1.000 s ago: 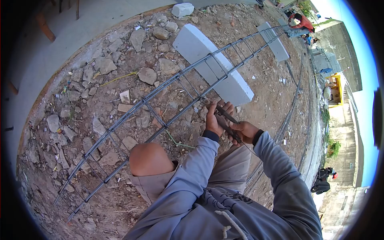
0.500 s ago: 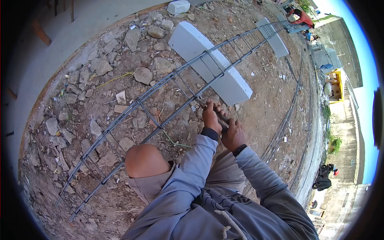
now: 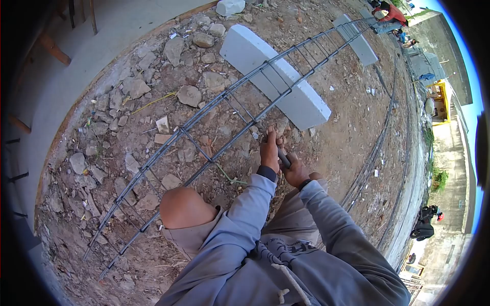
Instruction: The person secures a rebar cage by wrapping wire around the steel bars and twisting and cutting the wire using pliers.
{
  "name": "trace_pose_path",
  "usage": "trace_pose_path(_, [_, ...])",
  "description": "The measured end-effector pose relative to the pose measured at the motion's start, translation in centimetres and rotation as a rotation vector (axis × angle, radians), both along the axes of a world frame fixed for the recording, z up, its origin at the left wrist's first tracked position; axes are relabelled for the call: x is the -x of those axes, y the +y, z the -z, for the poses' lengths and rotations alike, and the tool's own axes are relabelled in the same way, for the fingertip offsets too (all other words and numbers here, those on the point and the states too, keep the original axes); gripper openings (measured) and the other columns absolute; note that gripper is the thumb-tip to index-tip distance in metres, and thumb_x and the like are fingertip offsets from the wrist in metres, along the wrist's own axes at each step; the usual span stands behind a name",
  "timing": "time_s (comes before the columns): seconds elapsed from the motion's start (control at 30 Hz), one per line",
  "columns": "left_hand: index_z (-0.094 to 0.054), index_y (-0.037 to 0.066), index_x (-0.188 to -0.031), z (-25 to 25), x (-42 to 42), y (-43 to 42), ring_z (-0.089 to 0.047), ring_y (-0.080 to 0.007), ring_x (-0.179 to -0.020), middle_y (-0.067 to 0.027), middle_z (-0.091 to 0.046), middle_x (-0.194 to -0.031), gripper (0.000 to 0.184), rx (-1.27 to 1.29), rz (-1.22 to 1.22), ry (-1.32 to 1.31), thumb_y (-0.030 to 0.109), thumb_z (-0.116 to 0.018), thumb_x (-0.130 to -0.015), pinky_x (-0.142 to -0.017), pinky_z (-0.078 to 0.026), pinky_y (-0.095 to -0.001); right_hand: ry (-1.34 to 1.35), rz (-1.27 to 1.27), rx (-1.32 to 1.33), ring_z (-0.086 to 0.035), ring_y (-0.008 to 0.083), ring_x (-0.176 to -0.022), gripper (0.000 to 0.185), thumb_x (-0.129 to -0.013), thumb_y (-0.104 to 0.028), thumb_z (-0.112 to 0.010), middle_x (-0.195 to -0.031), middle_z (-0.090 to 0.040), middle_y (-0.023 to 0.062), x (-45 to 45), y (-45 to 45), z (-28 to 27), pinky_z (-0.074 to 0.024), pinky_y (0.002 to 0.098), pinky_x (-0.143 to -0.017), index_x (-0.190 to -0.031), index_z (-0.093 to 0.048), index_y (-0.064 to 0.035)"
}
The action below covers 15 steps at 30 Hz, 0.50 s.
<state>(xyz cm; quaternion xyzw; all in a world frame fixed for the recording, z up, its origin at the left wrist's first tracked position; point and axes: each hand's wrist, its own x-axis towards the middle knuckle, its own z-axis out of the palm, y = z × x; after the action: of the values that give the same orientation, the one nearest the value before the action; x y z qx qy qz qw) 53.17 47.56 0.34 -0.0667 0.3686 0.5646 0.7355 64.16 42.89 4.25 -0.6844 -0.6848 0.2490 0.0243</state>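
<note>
A long steel rebar cage (image 3: 227,93) runs diagonally across the view, its crossing bars joined to long rods. My left hand (image 3: 269,153) is closed round a dark hand tool (image 3: 284,158) just below the cage's near rod. The tool's head is near a crossing on that rod, though the contact is too small to make out. Close on the right, my right hand (image 3: 296,173) is closed on the tool's handle end. A white-grey block (image 3: 275,76) lies under the cage, just beyond the hands.
Broken stones (image 3: 189,95) and rubble cover the ground at left. A second block (image 3: 356,40) lies under the cage farther off. A person in red (image 3: 393,16) crouches at its far end. Long thin rods (image 3: 377,145) lie at right, and a motorcycle (image 3: 424,223) stands beyond.
My right hand has moved left and down, nearer my left hand, and the tool's two handles no longer show spread apart. The view has shifted slightly.
</note>
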Motion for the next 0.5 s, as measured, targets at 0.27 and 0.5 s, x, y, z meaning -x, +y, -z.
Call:
trace_pose_path(0.27, [-0.054, 0.009, -0.108, 0.1, 1.2, -0.8, -0.058, -0.0204, -0.086, -0.0069, -0.058, -0.092, 0.046, -0.253, 0.026, -0.281, 0.049, -0.059, -0.085, -0.077, -0.049, -0.0409, 0.72, 0.248, 0.847, -0.056, 0.0178, -0.049, 0.032, -0.086, -0.031, -0.059, -0.067, -0.059, 0.0087, -1.7, 3.0, -4.9, -0.0449, 0.0299, -0.046, -0.09, -0.06, 0.0011])
trace_pose_path(0.5, [-0.053, 0.012, -0.094, 1.7, 0.9, -0.3, -0.054, -0.0171, -0.074, -0.0014, -0.053, -0.077, 0.028, -0.411, 0.029, -0.653, 0.04, -0.054, -0.09, -0.074, -0.048, -0.0407, 0.648, 0.257, 0.987, -0.062, 0.0223, -0.058, 0.047, -0.087, -0.042, -0.055, -0.074, -0.063, 0.0121, -1.5, 3.0, -4.9, -0.0508, 0.0346, -0.056, -0.103, -0.058, 0.0021])
